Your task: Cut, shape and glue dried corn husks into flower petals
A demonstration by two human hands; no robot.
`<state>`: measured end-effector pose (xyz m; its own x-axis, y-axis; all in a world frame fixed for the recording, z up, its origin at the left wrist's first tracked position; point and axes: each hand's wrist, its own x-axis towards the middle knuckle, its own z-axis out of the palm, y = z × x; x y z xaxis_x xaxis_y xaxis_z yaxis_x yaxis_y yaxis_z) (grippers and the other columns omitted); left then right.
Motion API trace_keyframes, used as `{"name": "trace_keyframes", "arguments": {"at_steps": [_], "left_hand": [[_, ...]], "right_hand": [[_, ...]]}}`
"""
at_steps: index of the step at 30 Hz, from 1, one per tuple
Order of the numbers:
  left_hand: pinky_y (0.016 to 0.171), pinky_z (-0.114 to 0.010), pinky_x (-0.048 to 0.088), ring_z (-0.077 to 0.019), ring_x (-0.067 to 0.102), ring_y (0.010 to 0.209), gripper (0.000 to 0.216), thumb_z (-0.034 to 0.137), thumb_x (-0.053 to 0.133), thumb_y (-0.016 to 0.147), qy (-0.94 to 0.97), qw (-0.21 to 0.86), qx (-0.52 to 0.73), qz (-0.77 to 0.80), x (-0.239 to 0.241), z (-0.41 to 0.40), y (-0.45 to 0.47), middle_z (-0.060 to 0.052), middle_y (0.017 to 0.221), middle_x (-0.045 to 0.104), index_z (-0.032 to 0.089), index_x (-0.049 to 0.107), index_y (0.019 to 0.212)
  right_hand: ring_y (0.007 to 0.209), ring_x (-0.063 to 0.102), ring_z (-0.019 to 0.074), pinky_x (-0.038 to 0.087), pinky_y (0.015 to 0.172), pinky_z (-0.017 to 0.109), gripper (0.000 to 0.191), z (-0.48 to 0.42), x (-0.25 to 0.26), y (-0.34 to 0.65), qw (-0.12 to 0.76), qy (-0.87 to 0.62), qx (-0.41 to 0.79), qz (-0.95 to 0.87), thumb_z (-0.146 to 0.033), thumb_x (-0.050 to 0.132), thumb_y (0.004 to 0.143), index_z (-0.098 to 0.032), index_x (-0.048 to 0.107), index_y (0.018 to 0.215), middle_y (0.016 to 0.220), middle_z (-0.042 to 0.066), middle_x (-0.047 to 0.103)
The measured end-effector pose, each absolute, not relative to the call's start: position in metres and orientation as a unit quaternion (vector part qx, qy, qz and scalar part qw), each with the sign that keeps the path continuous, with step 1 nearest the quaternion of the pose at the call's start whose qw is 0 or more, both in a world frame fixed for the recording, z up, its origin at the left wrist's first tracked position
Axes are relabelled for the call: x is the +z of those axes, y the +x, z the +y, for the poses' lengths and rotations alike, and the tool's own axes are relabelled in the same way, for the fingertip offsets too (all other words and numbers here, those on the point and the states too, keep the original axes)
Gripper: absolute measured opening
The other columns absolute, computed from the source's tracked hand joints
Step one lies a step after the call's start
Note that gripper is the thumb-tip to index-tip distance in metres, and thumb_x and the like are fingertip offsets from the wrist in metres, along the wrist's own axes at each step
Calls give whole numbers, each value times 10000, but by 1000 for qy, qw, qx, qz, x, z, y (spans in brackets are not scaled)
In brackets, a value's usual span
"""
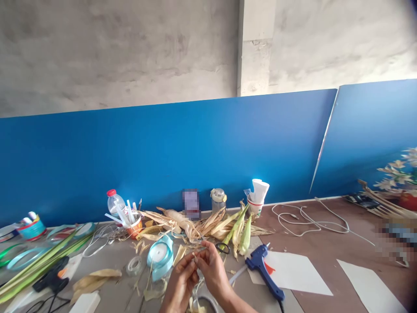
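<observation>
Left hand [183, 276] and right hand [211, 266], fingers curled, together pinch a small pale scrap [194, 256] above the desk [321, 250]

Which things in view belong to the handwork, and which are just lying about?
Likely in the work:
small pale piece, too small to identify, at the fingertips of the left hand and right hand
husks, near the hands
blue glue gun, perhaps

Apparently just lying about:
red-capped bottle
lidded jar
flowers, far right
</observation>
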<state>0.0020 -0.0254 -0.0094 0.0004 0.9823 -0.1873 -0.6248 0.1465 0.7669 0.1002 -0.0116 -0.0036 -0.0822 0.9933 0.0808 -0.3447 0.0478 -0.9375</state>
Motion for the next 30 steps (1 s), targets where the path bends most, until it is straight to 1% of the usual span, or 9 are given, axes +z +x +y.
{"name": "trace_keyframes", "arguments": {"at_steps": [4,7,11,14,16,19,23,27,30], "left_hand": [[446,-141,416,-41,491,474,265,150,806,509,228,664,615,360,-10,-25,0,-58,714,668,113,708,752],[438,-131,412,-29,471,441,276,139,819,481,213,668,609,371,-12,-25,-1,-13,599,621,111,704,730],[421,-122,380,-19,446,409,297,147,826,471,221,686,579,381,-11,-25,-1,19,505,553,97,703,737],[420,-133,364,-24,438,406,281,164,820,485,243,690,564,384,-11,-26,-1,25,487,530,95,701,730],[420,-144,354,-28,431,406,258,169,812,501,262,692,551,386,-11,-27,-1,28,478,515,95,699,720],[422,-155,337,-31,417,408,199,176,796,531,288,697,531,386,-13,-28,-1,24,474,502,91,689,675],[427,-164,333,-32,403,408,206,190,791,541,291,705,519,385,-12,-29,0,29,470,488,93,691,692],[425,-165,335,-31,394,403,242,176,801,517,266,709,526,387,-7,-30,2,36,457,479,93,699,721],[424,-163,334,-27,400,407,273,156,807,497,250,714,529,385,-4,-30,2,18,493,520,80,703,738]], "right_hand": [[610,533,143,425,580,258,310,-10,-6,106,566,-351,562,-491,-215,555,669,-175,483,968,682,-20,533],[610,497,127,398,578,242,214,-4,-1,117,554,-363,538,-521,-251,537,702,-159,560,894,684,-12,522],[551,450,112,373,553,236,245,3,10,133,495,-364,541,-575,-265,506,716,-143,623,892,610,-29,491],[639,506,136,399,623,250,247,5,16,139,472,-357,503,-630,-212,491,718,-158,670,879,674,-4,542],[714,531,154,404,676,255,221,5,16,140,458,-343,480,-665,-180,496,710,-172,693,808,712,8,577],[671,517,141,389,625,226,175,6,13,140,432,-341,480,-683,-140,521,665,-176,691,681,669,-6,585],[563,448,105,328,523,197,132,8,7,137,426,-367,528,-637,-116,531,615,-154,657,619,578,-30,551],[494,380,79,282,492,196,64,6,5,131,450,-348,613,-548,-165,550,622,-141,595,583,499,-49,484],[448,338,68,257,475,200,124,3,3,127,473,-318,668,-478,-253,594,634,-145,553,588,467,-61,444]]}}
